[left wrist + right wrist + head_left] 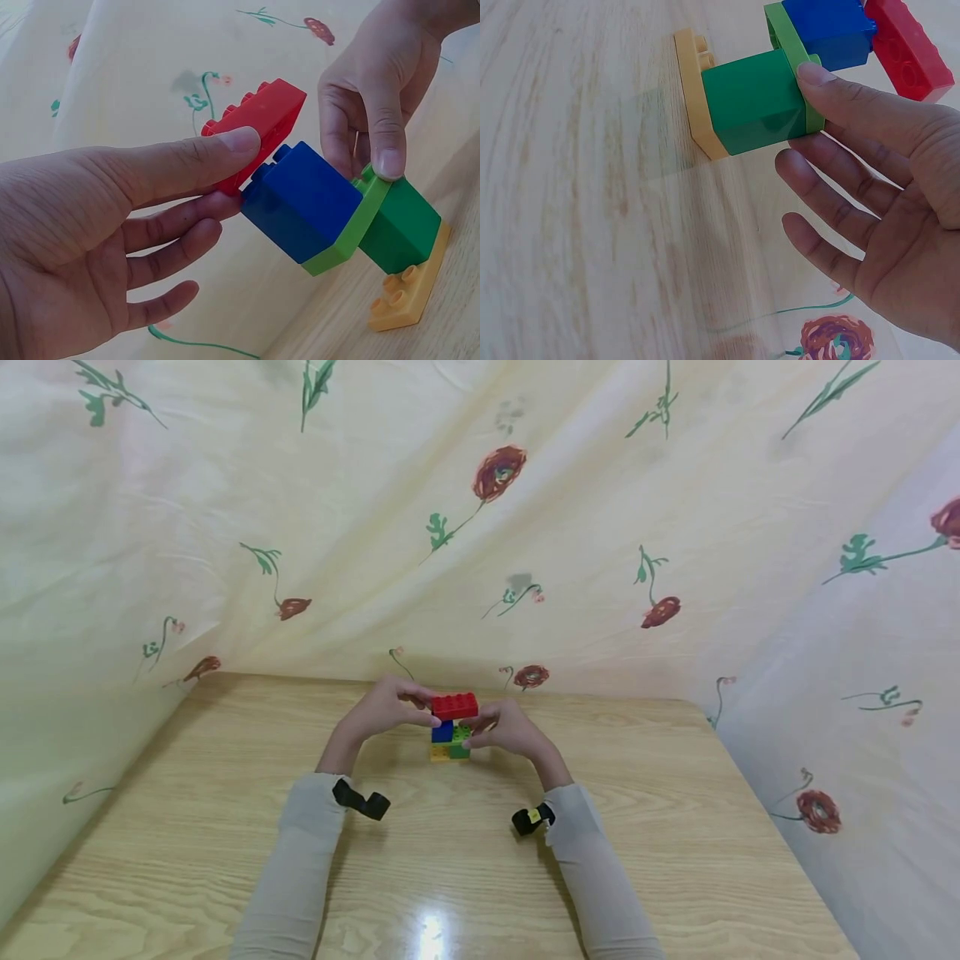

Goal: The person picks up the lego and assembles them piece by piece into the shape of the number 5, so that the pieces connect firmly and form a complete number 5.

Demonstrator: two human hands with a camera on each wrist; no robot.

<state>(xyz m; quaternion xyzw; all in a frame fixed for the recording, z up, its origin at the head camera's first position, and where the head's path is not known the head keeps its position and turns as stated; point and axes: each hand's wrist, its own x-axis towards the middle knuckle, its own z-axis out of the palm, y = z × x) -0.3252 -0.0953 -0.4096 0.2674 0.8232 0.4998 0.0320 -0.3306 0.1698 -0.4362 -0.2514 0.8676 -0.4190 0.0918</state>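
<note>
A stack of toy building bricks stands on the table: a yellow plate (409, 304) at the bottom, a dark green brick (754, 101) on one end of it, a light green plate (349, 236) across that, and a blue brick (304, 202) on the plate's left part. My left hand (97, 217) pinches a red brick (262, 120) between thumb and forefinger, tilted at the top of the blue brick; whether its studs have engaged cannot be told. My right hand (900, 165) pinches the light green plate's right end, its other fingers loosely spread.
The wooden table (645, 827) spreads around the stack. Behind it hangs a flower-patterned cloth (360, 527), which also lines both sides. Black wrist straps with cameras (363, 800) sit over the pale sleeves.
</note>
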